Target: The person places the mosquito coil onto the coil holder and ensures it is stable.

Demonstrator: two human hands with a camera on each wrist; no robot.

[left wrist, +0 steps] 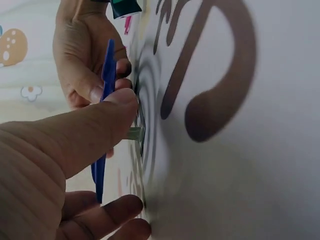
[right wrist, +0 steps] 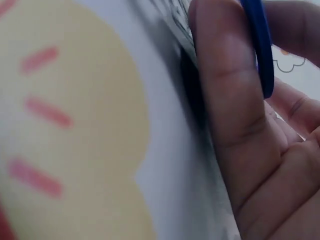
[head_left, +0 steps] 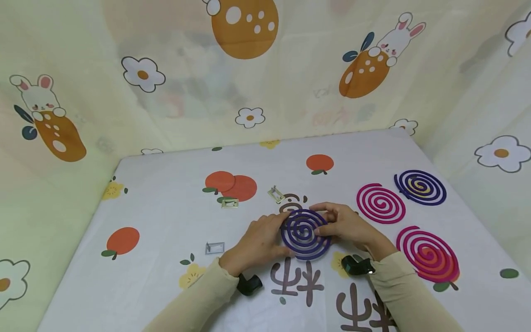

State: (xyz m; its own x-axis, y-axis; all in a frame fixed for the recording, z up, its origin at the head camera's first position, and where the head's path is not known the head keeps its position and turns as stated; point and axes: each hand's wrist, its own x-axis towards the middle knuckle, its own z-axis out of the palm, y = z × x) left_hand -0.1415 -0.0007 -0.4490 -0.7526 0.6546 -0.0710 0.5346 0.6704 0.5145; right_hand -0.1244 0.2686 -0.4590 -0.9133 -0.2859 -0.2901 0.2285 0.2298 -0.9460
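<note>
A blue-purple mosquito coil (head_left: 304,230) is held level between both hands, just above the table. My left hand (head_left: 261,237) grips its left edge; in the left wrist view the thumb (left wrist: 107,117) crosses the edge-on coil. My right hand (head_left: 348,223) pinches the right side, thumb on top and fingers below. Beneath the coil, a small greenish metal coil stand (left wrist: 134,133) shows in the left wrist view. Swirled grey bands under it look like a shadow. In the right wrist view the coil's blue edge (right wrist: 263,55) passes behind a finger.
Two gold coil stands (head_left: 230,203) (head_left: 275,194) lie beyond the hands, and a silver stand (head_left: 214,248) left of them. To the right lie two pink coils (head_left: 380,204) (head_left: 429,253) and a blue one (head_left: 420,187). Printed cloth walls (head_left: 199,106) enclose the table.
</note>
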